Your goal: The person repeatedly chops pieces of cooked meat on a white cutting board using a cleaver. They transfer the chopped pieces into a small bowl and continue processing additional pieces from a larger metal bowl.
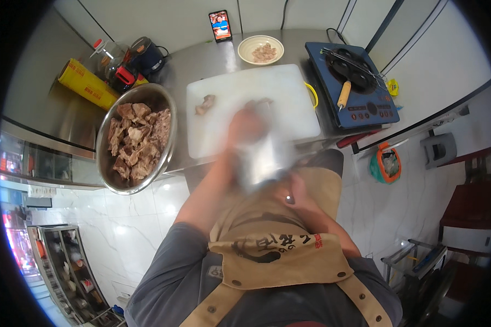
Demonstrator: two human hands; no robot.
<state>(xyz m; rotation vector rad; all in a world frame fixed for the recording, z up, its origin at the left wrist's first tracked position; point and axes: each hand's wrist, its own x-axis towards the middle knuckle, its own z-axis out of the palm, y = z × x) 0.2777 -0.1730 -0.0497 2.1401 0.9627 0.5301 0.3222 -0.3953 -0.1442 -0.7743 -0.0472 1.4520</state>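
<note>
My right hand (296,192) grips the handle of a cleaver, close to my apron. The broad metal blade of the cleaver (260,161) is blurred and points toward the white cutting board (212,139). Over the board, my left hand (247,126) is blurred too, its curled fingers on a piece of cooked meat (265,101) that is partly hidden beneath them. Another meat piece (205,104) lies alone on the board's left side. Left of the board, a large steel bowl (172,151) holds several chunks of meat and some smaller bits.
Behind the board stands a cream bowl (245,57) with small meat pieces. A phone (220,26) leans against the wall. At right, a skewer with a wooden handle (344,95) and tongs rest on an induction cooker (323,65). A yellow box (86,83) and jars stand at left.
</note>
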